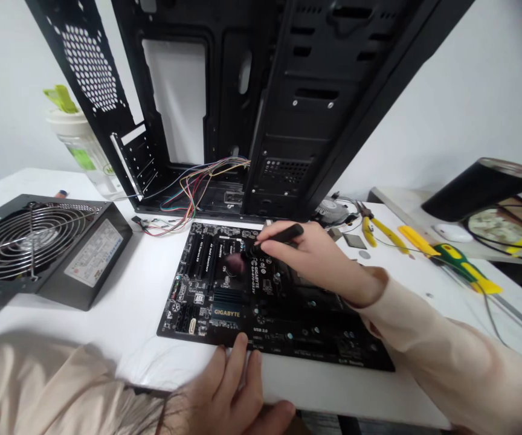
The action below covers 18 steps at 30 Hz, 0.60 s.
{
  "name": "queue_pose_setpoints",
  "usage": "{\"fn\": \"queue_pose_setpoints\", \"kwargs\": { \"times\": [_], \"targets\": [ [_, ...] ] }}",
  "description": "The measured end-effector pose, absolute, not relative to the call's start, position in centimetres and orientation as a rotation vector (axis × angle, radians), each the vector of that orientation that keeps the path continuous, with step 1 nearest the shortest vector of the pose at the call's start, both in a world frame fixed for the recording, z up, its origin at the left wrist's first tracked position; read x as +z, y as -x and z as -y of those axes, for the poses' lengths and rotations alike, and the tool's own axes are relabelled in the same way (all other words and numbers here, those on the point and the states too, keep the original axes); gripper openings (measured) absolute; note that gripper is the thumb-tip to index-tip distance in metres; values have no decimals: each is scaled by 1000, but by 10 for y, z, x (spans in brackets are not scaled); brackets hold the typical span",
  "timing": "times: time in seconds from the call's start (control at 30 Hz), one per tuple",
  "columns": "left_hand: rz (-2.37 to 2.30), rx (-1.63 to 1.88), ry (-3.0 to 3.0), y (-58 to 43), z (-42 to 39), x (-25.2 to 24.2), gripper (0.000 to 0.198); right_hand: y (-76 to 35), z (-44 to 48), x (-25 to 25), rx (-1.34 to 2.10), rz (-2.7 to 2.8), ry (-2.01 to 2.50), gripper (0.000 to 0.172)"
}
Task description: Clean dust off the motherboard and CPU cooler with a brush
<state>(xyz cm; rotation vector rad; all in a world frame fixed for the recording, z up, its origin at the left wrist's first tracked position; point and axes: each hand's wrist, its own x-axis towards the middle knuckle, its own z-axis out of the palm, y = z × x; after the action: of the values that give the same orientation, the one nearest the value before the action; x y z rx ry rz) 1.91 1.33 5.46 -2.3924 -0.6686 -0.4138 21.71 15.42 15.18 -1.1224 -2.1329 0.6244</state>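
Observation:
A black Gigabyte motherboard (243, 302) lies flat on the white table in front of me. My right hand (319, 257) hovers over its middle, fingers closed on a black brush-like tool (279, 235) whose tip touches the board near the socket area. My left hand (229, 393) rests at the near edge of the table, fingers stretched out and apart, fingertips touching the motherboard's front edge. Both arms wear cream sleeves.
An open black computer case (261, 109) stands behind the board with coloured wires (197, 187) spilling out. A power supply with a fan grille (38, 241) sits at left, a bottle (80, 145) behind it. Pliers (374, 226) and screwdrivers (451, 257) lie at right.

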Motion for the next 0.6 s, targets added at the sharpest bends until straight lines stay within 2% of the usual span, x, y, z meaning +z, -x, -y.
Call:
{"fn": "queue_pose_setpoints", "kwargs": {
  "times": [0.1, 0.23, 0.37, 0.5, 0.6],
  "targets": [
    [664, -384, 2401, -19, -13, 55, 46, -214, -158, 148, 483, 2066, 1132, 18],
    [667, -375, 2418, -18, -13, 55, 45, -213, -156, 149, 679, 2121, 1094, 17],
    [651, -353, 2407, -18, -13, 55, 47, -215, -157, 149, 362, 2078, 1061, 15],
    [646, -343, 2435, -18, -12, 54, 53, -215, -159, 147, 687, 2113, 1107, 16],
    [654, -348, 2412, -17, -12, 50, 57, -216, -160, 147, 528, 2087, 1131, 16]
  ]
}}
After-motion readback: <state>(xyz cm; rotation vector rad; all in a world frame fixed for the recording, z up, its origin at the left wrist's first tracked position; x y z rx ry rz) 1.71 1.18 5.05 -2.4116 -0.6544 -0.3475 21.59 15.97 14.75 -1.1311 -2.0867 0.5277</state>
